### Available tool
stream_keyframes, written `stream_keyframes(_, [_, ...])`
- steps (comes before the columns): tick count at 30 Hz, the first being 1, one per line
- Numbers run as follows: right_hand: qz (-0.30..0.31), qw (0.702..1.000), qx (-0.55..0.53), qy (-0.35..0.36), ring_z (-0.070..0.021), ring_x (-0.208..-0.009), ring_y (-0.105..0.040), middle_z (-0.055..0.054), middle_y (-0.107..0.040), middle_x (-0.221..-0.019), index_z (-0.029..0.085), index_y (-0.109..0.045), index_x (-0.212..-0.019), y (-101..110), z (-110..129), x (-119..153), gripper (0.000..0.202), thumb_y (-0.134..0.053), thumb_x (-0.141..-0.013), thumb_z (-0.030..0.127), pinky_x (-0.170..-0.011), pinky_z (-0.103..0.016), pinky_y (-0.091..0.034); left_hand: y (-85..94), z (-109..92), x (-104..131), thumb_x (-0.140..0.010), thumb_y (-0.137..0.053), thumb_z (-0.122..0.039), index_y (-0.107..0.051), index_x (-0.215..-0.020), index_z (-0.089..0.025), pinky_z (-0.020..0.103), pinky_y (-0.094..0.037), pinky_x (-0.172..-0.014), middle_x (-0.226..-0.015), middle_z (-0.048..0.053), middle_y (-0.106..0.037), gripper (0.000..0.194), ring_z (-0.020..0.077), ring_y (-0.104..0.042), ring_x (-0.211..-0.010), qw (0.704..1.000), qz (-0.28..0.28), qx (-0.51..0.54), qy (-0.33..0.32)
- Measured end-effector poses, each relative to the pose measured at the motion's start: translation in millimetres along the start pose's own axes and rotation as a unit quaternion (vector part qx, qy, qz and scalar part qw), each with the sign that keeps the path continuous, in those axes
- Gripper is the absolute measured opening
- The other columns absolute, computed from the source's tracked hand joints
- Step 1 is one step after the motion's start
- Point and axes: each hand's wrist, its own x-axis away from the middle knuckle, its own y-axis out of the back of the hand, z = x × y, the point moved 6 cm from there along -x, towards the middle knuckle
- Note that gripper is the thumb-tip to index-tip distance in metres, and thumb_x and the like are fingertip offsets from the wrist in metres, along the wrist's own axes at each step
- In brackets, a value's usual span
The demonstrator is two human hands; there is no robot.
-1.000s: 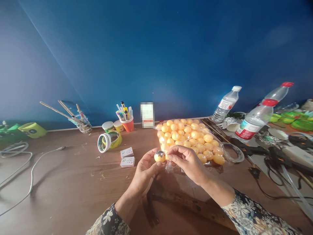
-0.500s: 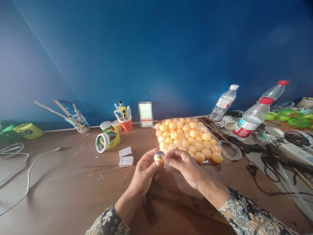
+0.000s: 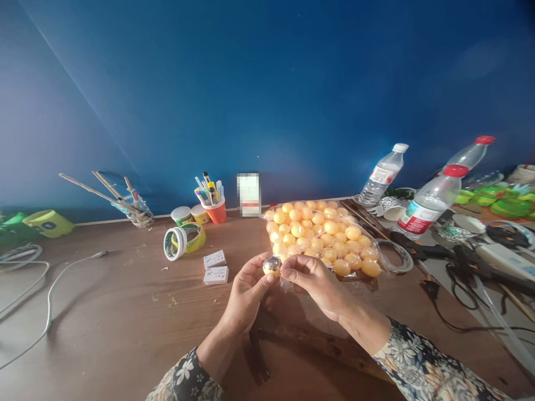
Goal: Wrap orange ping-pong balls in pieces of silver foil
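Observation:
Between the thumb and fingers of my left hand (image 3: 246,292) is an orange ping-pong ball (image 3: 272,267); shiny silver covers its top, while the lower part shows bare orange. My right hand (image 3: 320,284) is pinched closed at the ball's right side. What its fingertips hold, if anything, is too small to make out. Just behind both hands lies a clear plastic bag (image 3: 307,241) full of similar orange balls.
Left of my hands lie two small white boxes (image 3: 215,275) and tape rolls (image 3: 175,244). An orange cup (image 3: 217,211) of pens stands behind them. Water bottles (image 3: 383,175), a clear tape roll (image 3: 395,257) and a black glue gun (image 3: 430,252) are on the right. White cables (image 3: 49,295) lie far left.
My fingers have barely shifted around the ball, and its silver top catches the light a little differently. Everything else looks unmoved.

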Motion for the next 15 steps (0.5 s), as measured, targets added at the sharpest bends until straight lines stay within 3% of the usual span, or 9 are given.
stream_keyframes(15, [0.013, 0.999, -0.015, -0.028, -0.009, -0.061, -0.049, 0.004, -0.057, -0.064, 0.016, -0.063, -0.07, -1.2, -1.5, -1.4, 0.033, -0.08, -0.066, 0.044, -0.057, -0.022, -0.038, 0.4, 0.2, -0.3, -0.073, -0.076, -0.018, -0.064, -0.111, -0.018, 0.029, -0.052, -0.084, -0.105, 0.007, -0.072, 0.04, 0.0179, -0.066, -0.095, 1.0, -0.007, 0.002, -0.01])
